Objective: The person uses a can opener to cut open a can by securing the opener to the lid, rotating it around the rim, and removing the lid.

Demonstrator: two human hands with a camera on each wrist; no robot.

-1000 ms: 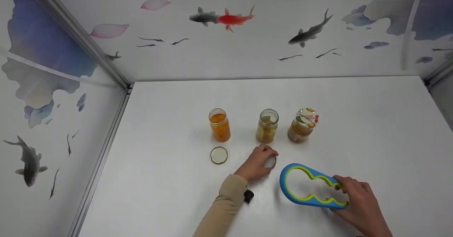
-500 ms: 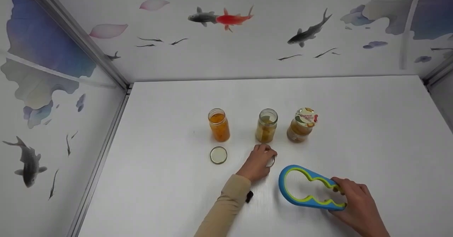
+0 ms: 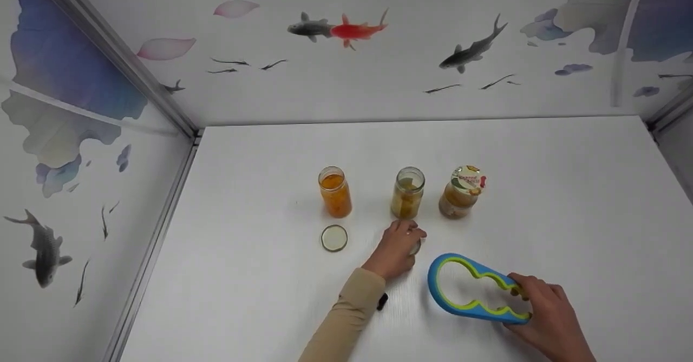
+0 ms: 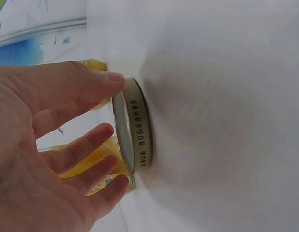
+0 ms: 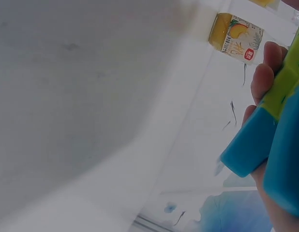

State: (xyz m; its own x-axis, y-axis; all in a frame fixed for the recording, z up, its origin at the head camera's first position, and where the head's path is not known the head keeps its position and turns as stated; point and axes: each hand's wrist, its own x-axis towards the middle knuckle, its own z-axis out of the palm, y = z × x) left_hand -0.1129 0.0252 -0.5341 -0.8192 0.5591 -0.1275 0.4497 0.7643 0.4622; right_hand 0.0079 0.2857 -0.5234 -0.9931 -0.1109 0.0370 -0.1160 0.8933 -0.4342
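Note:
My left hand point(image 3: 398, 248) is over a jar lid point(image 4: 135, 126) that lies inner side up on the table. In the left wrist view the thumb tip is right at the lid's rim, and the other fingers are spread loosely around its near side. My right hand point(image 3: 549, 310) grips the handle ends of a blue and green jar opener point(image 3: 482, 312), its wide loop pointing left. Behind the left hand stands an uncapped glass jar point(image 3: 407, 198) of yellowish fruit. An uncapped jar of orange contents point(image 3: 338, 198) is left of it; a capped jar point(image 3: 461, 191) is to its right.
Another lid point(image 3: 334, 238) lies inner side up in front of the orange jar. A small black object point(image 3: 383, 301) shows beside the left sleeve. White panels with painted fish point(image 3: 357, 30) rise along the back and left of the white table point(image 3: 243, 243).
The left hand shifts slightly over its lid, which first showed more of its face and now is mostly covered by the fingers. The jar opener and right hand stay nearly still.

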